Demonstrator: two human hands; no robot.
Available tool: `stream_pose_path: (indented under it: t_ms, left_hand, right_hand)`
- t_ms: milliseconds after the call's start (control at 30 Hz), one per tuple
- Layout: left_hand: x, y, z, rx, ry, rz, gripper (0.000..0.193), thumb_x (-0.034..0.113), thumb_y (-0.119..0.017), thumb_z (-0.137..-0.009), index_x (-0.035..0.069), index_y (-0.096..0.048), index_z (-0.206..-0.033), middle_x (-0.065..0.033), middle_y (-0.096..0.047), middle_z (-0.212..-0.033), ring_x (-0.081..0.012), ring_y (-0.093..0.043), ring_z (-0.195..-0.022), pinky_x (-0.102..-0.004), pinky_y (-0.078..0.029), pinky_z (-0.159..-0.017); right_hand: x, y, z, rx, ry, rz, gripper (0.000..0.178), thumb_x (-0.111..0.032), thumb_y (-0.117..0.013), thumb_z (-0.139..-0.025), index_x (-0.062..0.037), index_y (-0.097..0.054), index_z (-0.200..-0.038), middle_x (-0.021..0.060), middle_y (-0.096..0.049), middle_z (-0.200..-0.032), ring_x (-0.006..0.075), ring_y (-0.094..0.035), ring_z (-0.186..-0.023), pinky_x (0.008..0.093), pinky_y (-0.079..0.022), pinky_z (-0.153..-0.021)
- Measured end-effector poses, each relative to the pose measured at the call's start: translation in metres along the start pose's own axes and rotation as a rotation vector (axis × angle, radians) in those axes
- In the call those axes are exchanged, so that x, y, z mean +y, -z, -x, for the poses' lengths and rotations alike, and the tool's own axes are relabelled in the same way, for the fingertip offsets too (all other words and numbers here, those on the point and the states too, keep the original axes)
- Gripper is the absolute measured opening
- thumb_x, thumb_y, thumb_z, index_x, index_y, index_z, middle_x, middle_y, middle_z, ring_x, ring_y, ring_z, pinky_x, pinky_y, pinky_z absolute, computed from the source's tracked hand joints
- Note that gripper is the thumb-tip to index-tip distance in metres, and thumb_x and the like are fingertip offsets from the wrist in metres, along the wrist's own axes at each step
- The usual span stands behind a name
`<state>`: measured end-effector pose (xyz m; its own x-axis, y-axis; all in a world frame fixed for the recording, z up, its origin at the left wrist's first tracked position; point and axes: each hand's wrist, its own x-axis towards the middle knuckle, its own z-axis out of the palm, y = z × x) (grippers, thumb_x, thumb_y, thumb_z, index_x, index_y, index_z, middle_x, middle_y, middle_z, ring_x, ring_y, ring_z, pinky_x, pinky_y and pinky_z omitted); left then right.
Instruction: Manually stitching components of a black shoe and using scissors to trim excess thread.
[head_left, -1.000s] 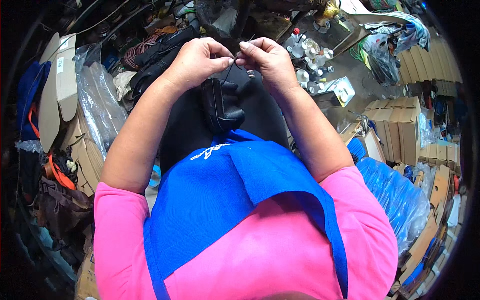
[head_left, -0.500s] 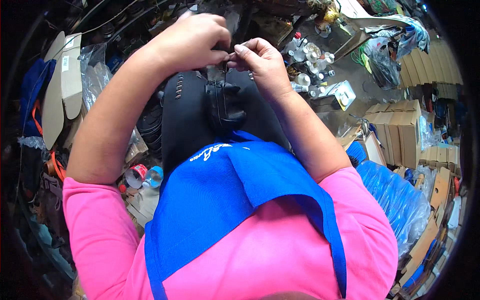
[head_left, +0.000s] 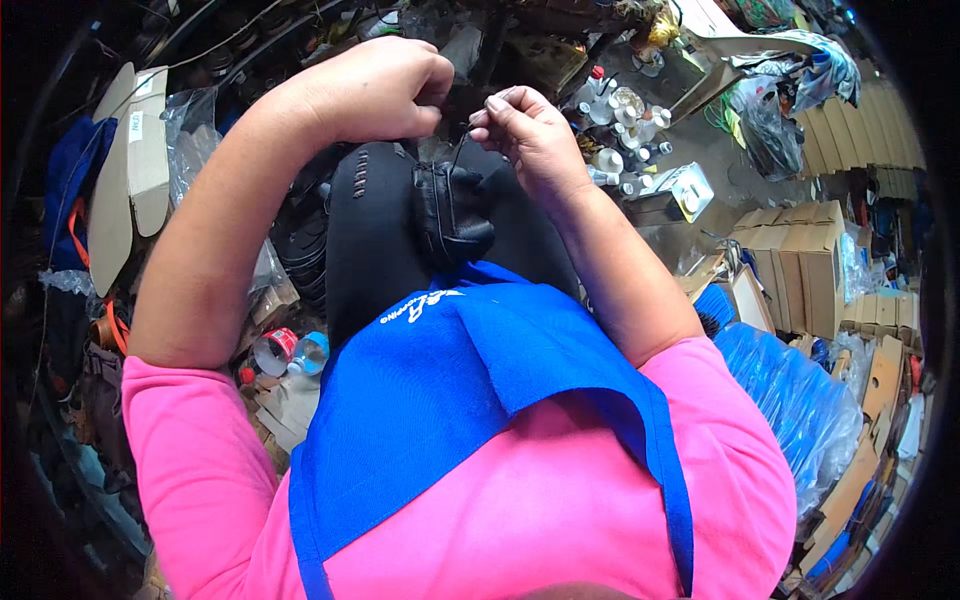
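The black thread (head_left: 459, 152) rises from the black leather piece (head_left: 462, 218), which lies midway between the outer edges of the lap (head_left: 365, 245), its near end by the edge of the blue apron (head_left: 400, 410). The right hand (head_left: 540, 140) pinches the thread between thumb and forefinger; the left hand (head_left: 395, 88) is curled, well apart from the leather, and whether it grips a strand I cannot tell. Good handling here would probably mean light, even tension, the pinch close to the thread's end, and slack kept clear of the leather's folds. White-capped bottles (head_left: 625, 120) stand beyond the lap's right edge.
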<state>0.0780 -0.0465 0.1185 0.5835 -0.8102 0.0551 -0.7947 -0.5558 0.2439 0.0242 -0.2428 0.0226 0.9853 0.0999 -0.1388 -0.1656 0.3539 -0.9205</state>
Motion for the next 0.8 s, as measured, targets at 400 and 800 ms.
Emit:
stream_pose_path:
  t_ms: [400, 800]
  left_hand:
    - [-0.009, -0.034, 0.011, 0.14, 0.177, 0.783, 0.011, 0.011, -0.06, -0.082, 0.0, -0.056, -0.084, -0.0013, -0.052, -0.079, -0.0112, -0.05, -0.078, -0.0256, -0.042, -0.072]
    - [0.029, -0.124, 0.005, 0.103, 0.326, 1.401, 0.022, 0.015, -0.056, -0.094, -0.002, -0.061, -0.107, -0.0017, -0.063, -0.101, -0.008, -0.057, -0.095, -0.0262, -0.044, -0.09]
  right_hand:
    - [0.011, 0.016, 0.0, -0.094, -0.158, -0.343, 0.009, -0.02, -0.055, -0.096, -0.0107, -0.055, -0.096, 0.0027, -0.061, -0.086, 0.0109, -0.055, -0.069, 0.0285, -0.048, -0.069]
    - [0.026, 0.027, -0.002, -0.133, -0.312, -0.403, 0.011, -0.02, -0.053, -0.096, -0.0096, -0.056, -0.1, -0.0007, -0.054, -0.079, 0.007, -0.044, -0.059, 0.0232, -0.043, -0.061]
